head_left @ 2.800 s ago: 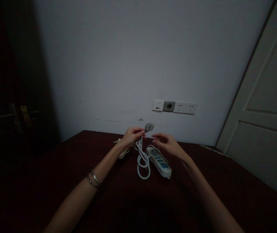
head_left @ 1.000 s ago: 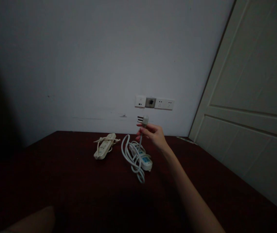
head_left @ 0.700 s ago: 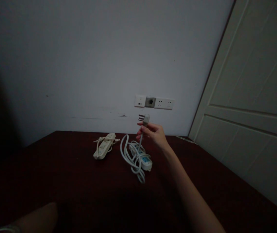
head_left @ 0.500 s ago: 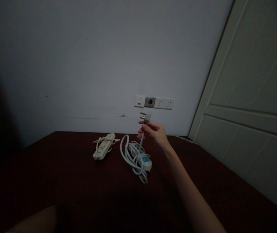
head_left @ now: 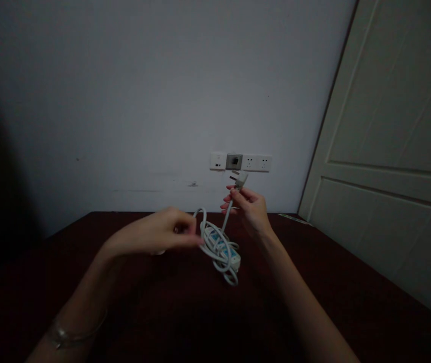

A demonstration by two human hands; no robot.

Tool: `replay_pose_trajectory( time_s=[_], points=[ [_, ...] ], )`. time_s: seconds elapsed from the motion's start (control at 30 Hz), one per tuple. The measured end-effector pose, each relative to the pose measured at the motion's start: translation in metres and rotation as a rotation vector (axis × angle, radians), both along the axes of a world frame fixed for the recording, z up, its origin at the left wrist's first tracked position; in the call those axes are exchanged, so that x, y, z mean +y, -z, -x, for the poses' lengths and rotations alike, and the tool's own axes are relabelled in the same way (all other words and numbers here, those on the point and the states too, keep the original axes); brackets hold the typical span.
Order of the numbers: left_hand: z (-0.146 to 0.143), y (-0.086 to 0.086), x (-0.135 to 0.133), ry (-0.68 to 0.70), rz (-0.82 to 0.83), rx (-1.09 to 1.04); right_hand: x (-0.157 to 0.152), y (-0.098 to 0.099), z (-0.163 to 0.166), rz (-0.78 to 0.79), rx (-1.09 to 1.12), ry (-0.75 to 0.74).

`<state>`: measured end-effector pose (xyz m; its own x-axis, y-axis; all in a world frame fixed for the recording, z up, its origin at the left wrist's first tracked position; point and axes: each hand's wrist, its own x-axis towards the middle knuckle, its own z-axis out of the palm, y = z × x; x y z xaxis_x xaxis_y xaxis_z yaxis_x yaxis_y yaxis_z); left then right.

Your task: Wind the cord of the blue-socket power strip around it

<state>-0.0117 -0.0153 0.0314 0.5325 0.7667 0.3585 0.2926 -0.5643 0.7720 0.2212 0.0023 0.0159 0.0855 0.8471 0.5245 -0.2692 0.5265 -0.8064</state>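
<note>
My right hand (head_left: 252, 209) pinches a pale three-pin plug (head_left: 241, 180) by its lower end, thumb against fingers, with the pins facing left. From the plug, a grey-white cable (head_left: 227, 217) runs down to loose coils over a white power strip (head_left: 235, 260) with blue sockets, which rests on the dark red tabletop (head_left: 185, 297). My left hand (head_left: 162, 229), slightly blurred, is at the left side of the coils. Its thumb and fingers are apart, the thumb tip overlapping a loop; whether it touches the cable is unclear.
On the pale wall behind is a row of wall sockets (head_left: 256, 162) and plates. A panelled door (head_left: 381, 151) stands at the right. Behind my left hand the second power strip (head_left: 158, 252) is almost wholly hidden.
My left hand has come in from the lower left to the coiled cable, covering the second power strip. My right hand, still holding the plug, appears slightly further right, and the plug is more tilted.
</note>
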Motion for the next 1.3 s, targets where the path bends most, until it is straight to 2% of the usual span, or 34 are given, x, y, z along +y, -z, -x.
replay_pose_trajectory(
  time_s=[0.07,0.13,0.23,0.27,0.3,0.4,0.5,0.7,0.83,1.03,1.1,1.17,1.23,1.3],
  points=[
    [-0.007,-0.004,0.016,-0.023,0.013,0.053,0.000,0.000,0.001,0.006,0.025,0.030],
    [-0.017,0.001,0.032,0.035,0.080,0.017,0.000,0.000,0.003,0.009,0.062,0.061],
    [-0.034,0.021,0.045,0.422,0.342,-0.077,0.003,0.002,0.008,0.002,0.118,0.116],
    [-0.039,0.028,0.047,0.521,0.406,-0.090,0.005,0.003,0.009,-0.003,0.132,0.133],
    [-0.044,0.035,0.048,0.559,0.432,-0.131,0.007,0.004,0.010,-0.008,0.143,0.153],
    [-0.053,0.047,0.048,0.503,0.464,-0.229,0.013,0.008,0.007,-0.026,0.153,0.230],
    [-0.054,0.048,0.049,0.460,0.510,-0.301,0.022,0.013,-0.007,-0.044,0.140,0.326],
    [-0.039,0.043,0.060,0.617,0.678,-0.215,0.039,0.024,-0.039,-0.045,0.087,0.506],
    [-0.023,0.039,0.068,0.654,0.673,-0.087,0.042,0.025,-0.053,-0.016,0.069,0.536],
    [0.009,0.023,0.073,0.673,0.681,-0.079,0.042,0.024,-0.073,0.032,0.008,0.606],
    [0.014,0.021,0.075,0.697,0.677,-0.155,0.042,0.023,-0.077,0.063,0.019,0.592],
    [0.012,0.022,0.080,0.679,0.666,-0.336,0.040,0.020,-0.077,0.079,0.023,0.551],
    [0.003,0.027,0.086,0.598,0.696,-0.582,0.035,0.015,-0.069,0.099,0.051,0.470],
    [-0.012,0.035,0.092,0.477,0.800,-0.788,0.027,0.008,-0.055,0.150,0.107,0.354]
  ],
)
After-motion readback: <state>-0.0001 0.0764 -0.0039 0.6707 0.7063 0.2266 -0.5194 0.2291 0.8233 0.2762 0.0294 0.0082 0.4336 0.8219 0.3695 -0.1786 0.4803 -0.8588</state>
